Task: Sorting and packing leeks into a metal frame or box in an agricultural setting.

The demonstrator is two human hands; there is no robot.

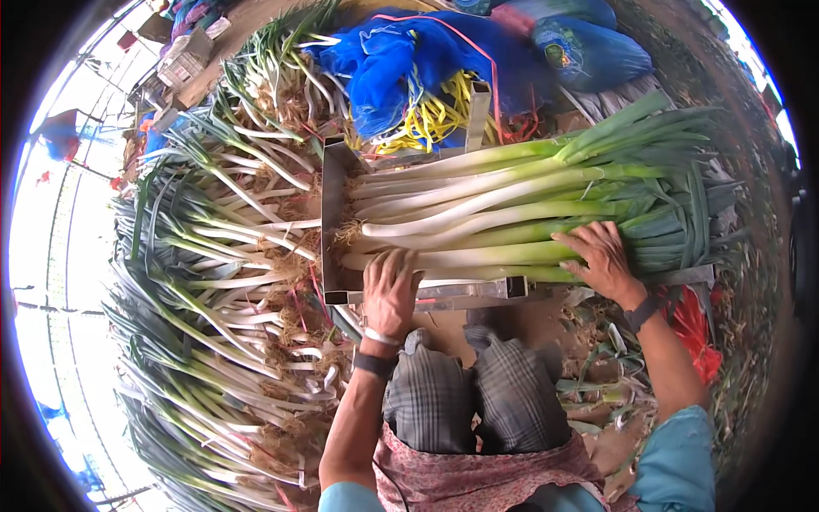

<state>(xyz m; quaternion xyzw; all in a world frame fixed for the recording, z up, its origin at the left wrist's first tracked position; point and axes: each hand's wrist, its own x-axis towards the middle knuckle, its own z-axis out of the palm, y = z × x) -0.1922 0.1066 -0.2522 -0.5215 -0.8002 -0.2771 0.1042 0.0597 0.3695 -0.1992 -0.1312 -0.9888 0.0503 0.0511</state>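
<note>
Long green onions lie side by side in a metal rack, their white root ends against its upright plate at left and their green leaves spreading to the right. My left hand rests over the near stalks close to the root ends, fingers stretched forward. Farther right, my right hand lies on the nearest stalks where white turns to green, its fingers apart and thumb out. Neither hand is wrapped round a stalk. The undersides of the stalks are hidden.
A long heap of loose green onions fills the left side. Beyond the rack lie yellow ties, blue netting and full blue sacks. Red plastic strips and scattered trimmings are on the ground at right.
</note>
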